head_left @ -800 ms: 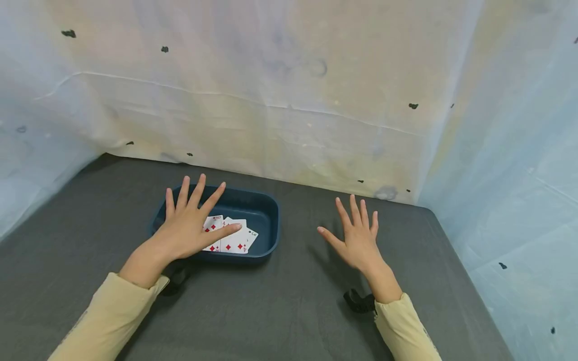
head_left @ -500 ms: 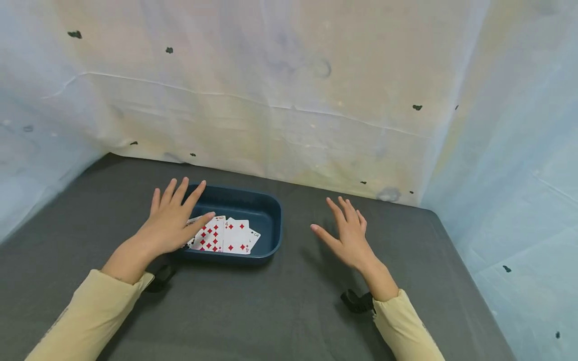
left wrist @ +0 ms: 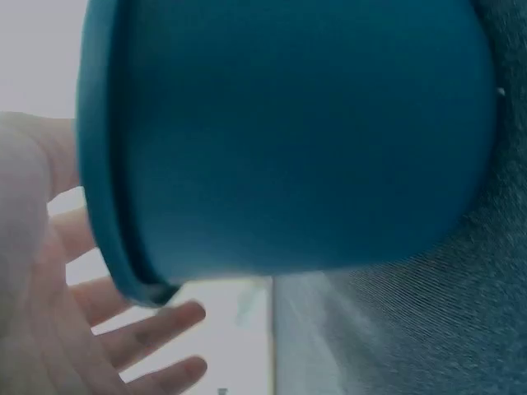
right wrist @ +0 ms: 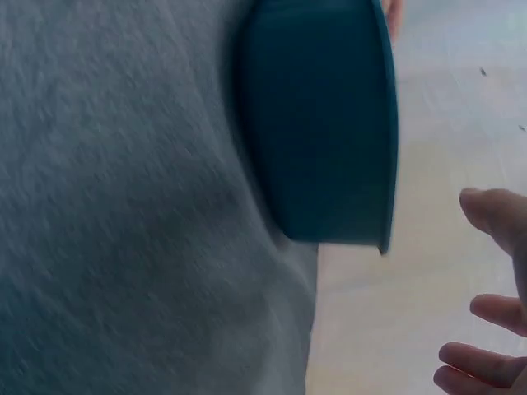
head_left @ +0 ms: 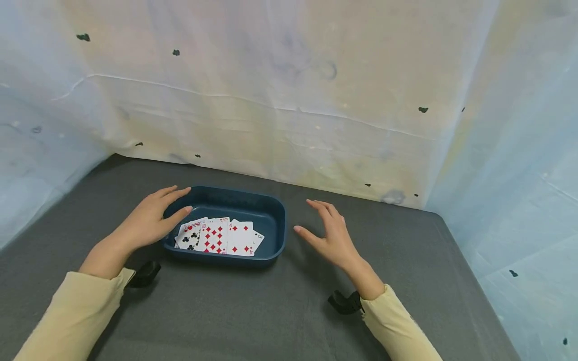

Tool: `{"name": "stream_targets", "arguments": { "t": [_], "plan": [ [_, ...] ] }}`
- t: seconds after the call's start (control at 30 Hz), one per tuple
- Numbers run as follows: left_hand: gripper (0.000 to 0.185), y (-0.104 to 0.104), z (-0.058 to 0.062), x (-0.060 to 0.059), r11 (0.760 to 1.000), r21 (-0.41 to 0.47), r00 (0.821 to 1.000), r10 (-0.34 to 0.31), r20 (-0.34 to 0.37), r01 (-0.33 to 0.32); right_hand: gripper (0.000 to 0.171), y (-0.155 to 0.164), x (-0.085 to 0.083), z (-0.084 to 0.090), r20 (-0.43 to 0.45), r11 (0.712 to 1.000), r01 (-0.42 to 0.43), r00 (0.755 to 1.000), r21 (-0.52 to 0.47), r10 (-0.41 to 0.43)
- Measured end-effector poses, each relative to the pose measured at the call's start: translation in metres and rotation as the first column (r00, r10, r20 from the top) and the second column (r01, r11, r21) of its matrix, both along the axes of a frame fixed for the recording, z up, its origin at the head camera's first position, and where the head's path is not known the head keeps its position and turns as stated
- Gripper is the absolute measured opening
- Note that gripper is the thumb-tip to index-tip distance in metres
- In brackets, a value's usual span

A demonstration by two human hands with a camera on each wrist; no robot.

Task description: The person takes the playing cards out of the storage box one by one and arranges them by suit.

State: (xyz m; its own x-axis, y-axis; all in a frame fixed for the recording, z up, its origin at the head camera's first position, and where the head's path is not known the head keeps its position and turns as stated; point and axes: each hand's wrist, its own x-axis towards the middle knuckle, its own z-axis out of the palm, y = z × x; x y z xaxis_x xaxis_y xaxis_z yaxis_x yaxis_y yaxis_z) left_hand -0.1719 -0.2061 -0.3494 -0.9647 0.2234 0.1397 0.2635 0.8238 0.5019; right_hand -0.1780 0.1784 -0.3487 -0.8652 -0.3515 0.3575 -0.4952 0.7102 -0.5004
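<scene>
A dark blue rectangular tray (head_left: 266, 258) with rounded corners stands on the grey table. Several playing cards (head_left: 214, 235) lie face up and overlapping inside it, among them a ten and a four of diamonds. At the tray's left end is my left hand (head_left: 149, 218), its relaxed fingers over the rim. The left wrist view has the tray's outer wall (left wrist: 296, 140) large in front of those fingers. My right hand (head_left: 331, 238) hovers just right of the tray, fingers slightly bent, holding nothing. In the right wrist view a gap separates the thumb (right wrist: 490, 212) from the tray's side.
The grey cloth-covered table (head_left: 253, 316) reaches back to a pale hanging sheet (head_left: 289, 100) with dark spots. Another light blue sheet (head_left: 533, 210) closes off the right side. A black wrist mount (head_left: 145, 274) sits below the left wrist, and a similar mount (head_left: 345, 303) below the right.
My left hand has drawn back left from above the tray to its left end, uncovering more cards. My right hand has come left toward the tray, its spread fingers drawing together.
</scene>
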Motion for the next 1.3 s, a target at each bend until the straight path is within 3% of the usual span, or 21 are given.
{"name": "stream_targets", "arguments": {
  "t": [0.17, 0.33, 0.7, 0.97, 1.13, 1.3],
  "plan": [
    [0.051, -0.01, -0.007, -0.002, 0.997, 0.068, 1.0, 0.027, 0.004, -0.027, 0.064, -0.009, 0.002, -0.005, -0.039, 0.999, -0.045, 0.998, 0.021, 0.045],
    [0.047, -0.016, -0.016, -0.003, 0.994, 0.082, 0.997, 0.066, 0.035, -0.068, 0.061, -0.018, 0.001, -0.006, -0.074, 0.997, -0.073, 0.995, 0.002, 0.073],
    [0.051, -0.02, -0.027, -0.008, 0.975, 0.196, 0.987, 0.076, 0.144, -0.103, 0.058, -0.039, -0.002, 0.0, -0.027, 0.994, -0.092, 0.995, -0.053, 0.091],
    [0.055, -0.024, -0.029, -0.009, 0.945, 0.3, 0.973, 0.068, 0.22, -0.133, 0.055, -0.067, -0.01, 0.007, 0.114, 0.987, -0.114, 0.985, -0.116, 0.127],
    [0.058, -0.026, -0.029, -0.009, 0.93, 0.34, 0.968, 0.056, 0.245, -0.14, 0.053, -0.088, -0.016, 0.013, 0.262, 0.986, -0.132, 0.953, -0.101, 0.155],
    [0.059, -0.027, -0.028, -0.01, 0.916, 0.374, 0.964, 0.043, 0.263, -0.142, 0.053, -0.108, -0.023, 0.018, 0.384, 0.993, -0.109, 0.916, -0.035, 0.114]
  ]
}}
